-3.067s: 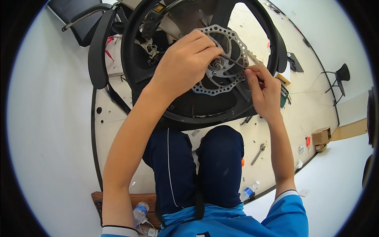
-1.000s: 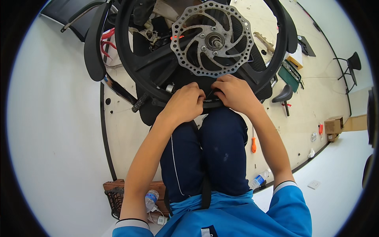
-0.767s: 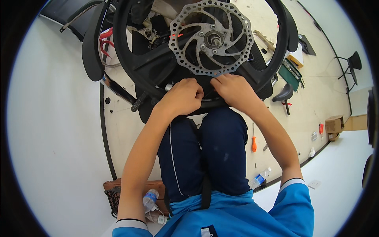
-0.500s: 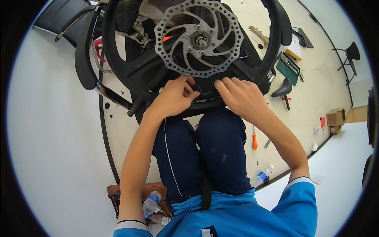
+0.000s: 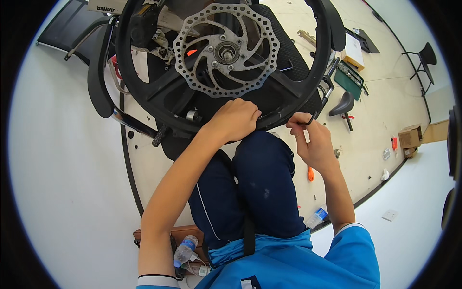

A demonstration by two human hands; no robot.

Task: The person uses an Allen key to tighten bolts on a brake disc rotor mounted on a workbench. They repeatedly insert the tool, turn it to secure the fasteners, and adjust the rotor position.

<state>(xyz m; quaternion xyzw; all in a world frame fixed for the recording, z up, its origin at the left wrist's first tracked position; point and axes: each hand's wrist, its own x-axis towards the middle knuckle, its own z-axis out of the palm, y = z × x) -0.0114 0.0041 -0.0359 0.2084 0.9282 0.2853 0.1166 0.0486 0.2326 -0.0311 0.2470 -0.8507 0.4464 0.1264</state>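
A black spoked wheel [image 5: 323, 45] with a drilled silver brake disc [image 5: 272, 48] lies flat before me over a dark textured surface. My left hand [image 5: 235, 119] is closed over the near part of the wheel rim, below the disc; its fingertips are partly hidden. Just right of the rim, my right hand [image 5: 312, 139] is raised with fingers bent, pinching a small black hex key [image 5: 313, 117]. Through the wheel's right opening, another dark hex key [image 5: 287, 68] shows. A small silver cylindrical part [image 5: 192, 115] sits by the rim, left of my left hand.
Chair armrests [image 5: 100, 79] flank the wheel. On the floor to the right are a green tool case [image 5: 348, 82], a bicycle saddle [image 5: 342, 106], an orange-handled tool [image 5: 311, 173] and a water bottle [image 5: 316, 218]. A cardboard box [image 5: 410, 137] stands farther right.
My right hand has moved right, off the wheel, with the hex key that lay between my hands. My left hand has shifted right along the rim. The wheel appears slightly further left.
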